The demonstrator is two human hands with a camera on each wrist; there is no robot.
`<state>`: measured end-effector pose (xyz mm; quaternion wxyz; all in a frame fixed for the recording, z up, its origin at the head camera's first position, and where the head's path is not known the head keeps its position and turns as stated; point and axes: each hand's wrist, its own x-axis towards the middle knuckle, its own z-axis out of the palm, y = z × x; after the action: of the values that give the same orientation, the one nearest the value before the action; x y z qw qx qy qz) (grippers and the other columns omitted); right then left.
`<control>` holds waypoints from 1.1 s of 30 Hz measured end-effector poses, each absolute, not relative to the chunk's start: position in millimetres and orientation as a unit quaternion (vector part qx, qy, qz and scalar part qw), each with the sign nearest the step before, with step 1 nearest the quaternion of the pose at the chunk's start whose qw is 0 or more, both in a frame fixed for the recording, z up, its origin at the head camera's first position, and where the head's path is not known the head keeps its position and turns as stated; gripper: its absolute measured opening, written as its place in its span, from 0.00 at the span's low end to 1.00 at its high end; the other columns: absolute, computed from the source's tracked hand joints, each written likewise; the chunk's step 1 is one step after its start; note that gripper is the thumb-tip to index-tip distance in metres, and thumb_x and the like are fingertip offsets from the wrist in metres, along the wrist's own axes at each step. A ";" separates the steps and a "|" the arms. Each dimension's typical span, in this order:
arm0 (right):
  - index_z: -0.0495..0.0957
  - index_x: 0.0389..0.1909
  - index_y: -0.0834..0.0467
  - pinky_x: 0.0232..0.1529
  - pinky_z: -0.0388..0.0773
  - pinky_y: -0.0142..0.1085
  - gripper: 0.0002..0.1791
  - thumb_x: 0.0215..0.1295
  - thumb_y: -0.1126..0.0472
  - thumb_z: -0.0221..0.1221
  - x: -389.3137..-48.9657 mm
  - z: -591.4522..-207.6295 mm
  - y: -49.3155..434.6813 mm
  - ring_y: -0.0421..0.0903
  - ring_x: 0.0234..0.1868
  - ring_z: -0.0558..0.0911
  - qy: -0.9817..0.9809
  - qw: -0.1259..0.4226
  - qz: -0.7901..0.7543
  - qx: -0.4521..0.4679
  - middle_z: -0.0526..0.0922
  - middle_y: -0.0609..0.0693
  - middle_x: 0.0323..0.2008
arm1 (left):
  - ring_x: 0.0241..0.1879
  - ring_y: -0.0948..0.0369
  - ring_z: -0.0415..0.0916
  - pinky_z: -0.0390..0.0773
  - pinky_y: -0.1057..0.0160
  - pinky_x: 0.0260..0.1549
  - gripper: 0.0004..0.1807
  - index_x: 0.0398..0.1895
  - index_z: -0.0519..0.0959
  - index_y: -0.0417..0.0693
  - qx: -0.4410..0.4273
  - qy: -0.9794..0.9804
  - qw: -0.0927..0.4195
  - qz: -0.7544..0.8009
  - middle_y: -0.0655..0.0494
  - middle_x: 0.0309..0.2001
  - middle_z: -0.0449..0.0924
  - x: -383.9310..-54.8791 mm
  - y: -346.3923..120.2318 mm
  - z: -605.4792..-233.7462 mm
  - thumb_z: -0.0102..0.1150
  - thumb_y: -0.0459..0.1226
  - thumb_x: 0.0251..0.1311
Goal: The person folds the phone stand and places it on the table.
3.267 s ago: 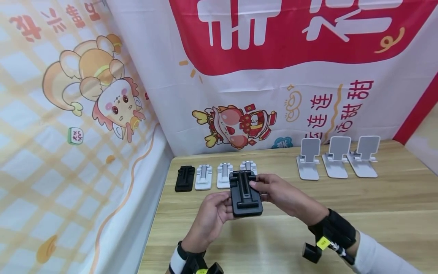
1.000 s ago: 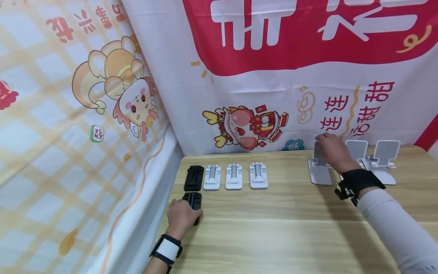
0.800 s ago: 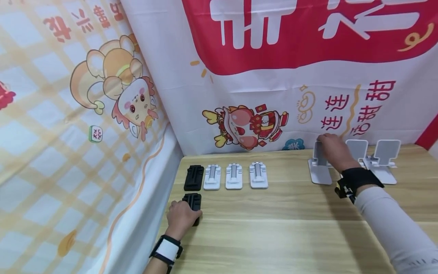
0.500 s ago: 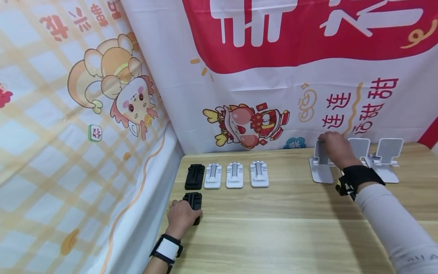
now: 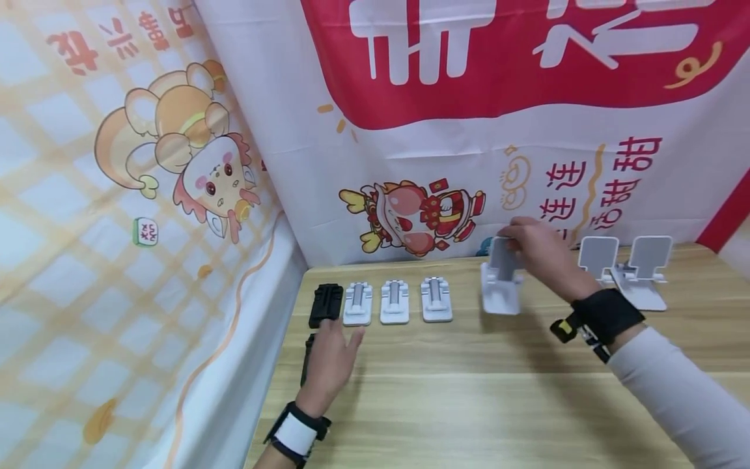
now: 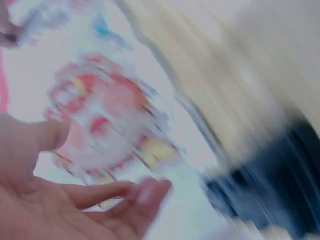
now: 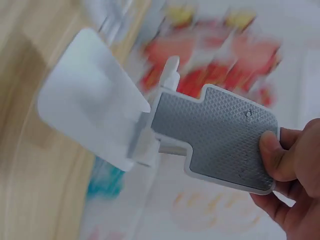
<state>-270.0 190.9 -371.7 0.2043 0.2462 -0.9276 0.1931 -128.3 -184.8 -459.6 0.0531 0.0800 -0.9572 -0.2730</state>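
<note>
My right hand (image 5: 541, 254) pinches the upper edge of a white phone stand (image 5: 500, 296) with a grey textured pad. In the right wrist view the thumb lies on the pad of this phone stand (image 7: 215, 135), which is unfolded and held off the table. My left hand (image 5: 333, 358) is over the lower black folded phone stand (image 5: 307, 358), partly covering it, with nothing in its fingers. The left wrist view is blurred; there the left hand (image 6: 75, 200) has its thumb spread from the fingers.
Another black folded stand (image 5: 325, 305) lies at the table's back left. Beside it is a row of white folded stands (image 5: 357, 305). Two unfolded white stands (image 5: 649, 260) stand at the back right. A printed cloth (image 5: 410, 150) hangs behind the wooden table (image 5: 445, 404).
The right hand has lifted the white phone stand and carried it left, away from the other two. The left hand has let go of the black phone stand and moved slightly right.
</note>
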 end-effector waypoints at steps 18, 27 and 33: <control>0.85 0.41 0.58 0.34 0.85 0.31 0.15 0.52 0.75 0.67 -146.6 -323.4 97.2 0.40 0.34 0.79 -0.886 0.173 0.230 0.364 0.80 0.47 0.34 | 0.45 0.54 0.83 0.85 0.59 0.42 0.19 0.56 0.73 0.32 0.017 -0.688 -0.179 -0.704 0.42 0.48 0.83 -108.2 -97.7 -428.9 0.54 0.31 0.64; 0.84 0.42 0.56 0.35 0.84 0.29 0.14 0.55 0.71 0.67 -140.1 -324.0 98.1 0.39 0.35 0.80 -0.877 0.162 0.255 0.373 0.81 0.45 0.36 | 0.44 0.55 0.84 0.85 0.59 0.41 0.18 0.56 0.73 0.32 0.023 -0.685 -0.197 -0.702 0.44 0.46 0.84 -105.6 -96.1 -427.6 0.54 0.29 0.63; 0.74 0.56 0.53 0.50 0.82 0.37 0.27 0.56 0.52 0.67 -151.0 -334.1 105.9 0.42 0.49 0.81 -0.848 0.063 0.398 0.345 0.80 0.45 0.49 | 0.47 0.52 0.82 0.84 0.58 0.43 0.20 0.56 0.72 0.29 0.024 -0.639 -0.199 -0.742 0.40 0.49 0.82 -102.5 -101.1 -416.7 0.56 0.29 0.63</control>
<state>-151.0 105.9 -334.1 0.0627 0.3450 -0.8478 0.3980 -102.5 -101.1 -416.7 -0.1994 0.0238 -0.6394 -0.7422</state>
